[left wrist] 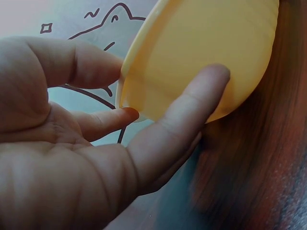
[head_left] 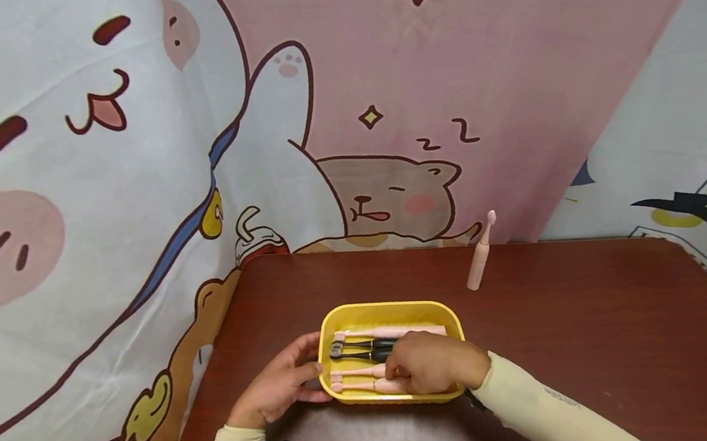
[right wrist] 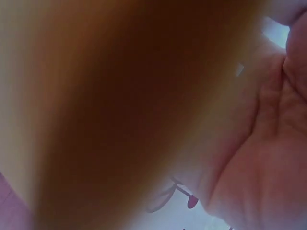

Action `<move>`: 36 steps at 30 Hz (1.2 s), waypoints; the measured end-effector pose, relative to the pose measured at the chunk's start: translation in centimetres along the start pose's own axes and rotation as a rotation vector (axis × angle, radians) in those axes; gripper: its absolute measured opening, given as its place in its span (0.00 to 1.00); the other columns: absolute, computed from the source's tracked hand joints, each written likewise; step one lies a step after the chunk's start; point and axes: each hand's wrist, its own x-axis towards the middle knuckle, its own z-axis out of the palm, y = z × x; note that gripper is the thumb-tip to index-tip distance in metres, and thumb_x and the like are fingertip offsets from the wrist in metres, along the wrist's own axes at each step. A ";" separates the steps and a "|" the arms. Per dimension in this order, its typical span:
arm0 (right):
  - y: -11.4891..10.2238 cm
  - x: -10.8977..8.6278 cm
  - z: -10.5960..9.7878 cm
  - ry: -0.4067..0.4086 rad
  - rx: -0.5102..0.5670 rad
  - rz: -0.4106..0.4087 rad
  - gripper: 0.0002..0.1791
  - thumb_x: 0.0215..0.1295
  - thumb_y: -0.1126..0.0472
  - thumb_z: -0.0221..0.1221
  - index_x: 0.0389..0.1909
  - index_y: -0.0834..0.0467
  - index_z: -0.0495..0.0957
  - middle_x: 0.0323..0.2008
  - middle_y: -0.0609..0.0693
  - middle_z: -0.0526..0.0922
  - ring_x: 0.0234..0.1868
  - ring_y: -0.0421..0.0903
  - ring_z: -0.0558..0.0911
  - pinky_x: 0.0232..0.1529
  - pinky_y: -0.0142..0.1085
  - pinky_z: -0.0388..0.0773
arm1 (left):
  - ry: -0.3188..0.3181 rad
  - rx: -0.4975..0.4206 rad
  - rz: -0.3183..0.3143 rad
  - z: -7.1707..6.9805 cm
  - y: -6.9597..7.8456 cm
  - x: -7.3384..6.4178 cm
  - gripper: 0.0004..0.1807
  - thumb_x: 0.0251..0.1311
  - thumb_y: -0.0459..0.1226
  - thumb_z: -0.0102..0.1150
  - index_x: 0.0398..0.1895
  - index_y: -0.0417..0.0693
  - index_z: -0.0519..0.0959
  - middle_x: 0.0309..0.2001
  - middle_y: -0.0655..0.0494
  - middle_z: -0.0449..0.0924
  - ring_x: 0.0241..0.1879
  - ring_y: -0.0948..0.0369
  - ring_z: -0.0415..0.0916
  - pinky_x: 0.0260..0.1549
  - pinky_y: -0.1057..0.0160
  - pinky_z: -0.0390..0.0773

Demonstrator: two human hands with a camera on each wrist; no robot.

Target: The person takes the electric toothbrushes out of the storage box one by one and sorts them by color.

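Right hand (head_left: 429,362) resting over the near pink brushes (head_left: 387,386), left hand (head_left: 283,382) gripping the box (head_left: 388,304).
The pink pair is lying in the box right beneath the right hand's fingers, the nearer hand's; the brushes are running lengthwise with the box, heads pointing left. Those fingers are bending down at the handles, but the tips are hidden, so I cannot tell whether they are pinching. Black brushes (head_left: 380,354) are lying just beyond. Walls are surrounding everything inside, so the way out is probably upward; open worktop (head_left: 596,310) is stretching rightward, an upright brush (head_left: 478,265) standing near its far edge.
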 end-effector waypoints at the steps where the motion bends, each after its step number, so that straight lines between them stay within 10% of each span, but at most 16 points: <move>1: -0.1 0.1 -0.1 -0.009 -0.003 -0.014 0.06 0.63 0.59 0.64 0.37 0.45 0.88 0.23 0.35 0.78 0.28 0.34 0.72 0.35 0.30 0.75 | 0.000 0.001 -0.001 0.0 0.0 0.0 0.34 0.69 0.29 0.50 0.76 0.43 0.52 0.71 0.33 0.55 0.53 0.42 0.78 0.43 0.42 0.84; 7: -0.6 0.4 -0.3 -0.014 -0.023 -0.069 0.13 0.72 0.50 0.56 0.27 0.45 0.84 0.14 0.37 0.59 0.23 0.37 0.64 0.28 0.30 0.64 | 0.003 0.006 0.001 0.0 0.1 0.0 0.35 0.68 0.29 0.50 0.76 0.43 0.51 0.72 0.34 0.55 0.54 0.42 0.78 0.43 0.41 0.84; 25: -1.0 1.2 1.1 0.117 -0.158 0.033 0.27 0.67 0.43 0.59 0.08 0.45 0.71 0.13 0.37 0.68 0.20 0.37 0.67 0.24 0.33 0.67 | -0.003 0.008 -0.007 -0.2 0.3 0.1 0.35 0.69 0.32 0.53 0.76 0.44 0.52 0.73 0.37 0.54 0.53 0.40 0.78 0.43 0.43 0.84; 36: -0.2 0.4 0.7 0.100 -0.021 -0.028 0.15 0.69 0.46 0.60 0.22 0.44 0.81 0.17 0.35 0.67 0.25 0.34 0.67 0.30 0.29 0.67 | 0.000 -0.011 -0.006 -0.1 -0.4 0.2 0.36 0.67 0.31 0.55 0.75 0.44 0.54 0.72 0.35 0.55 0.53 0.45 0.79 0.43 0.42 0.84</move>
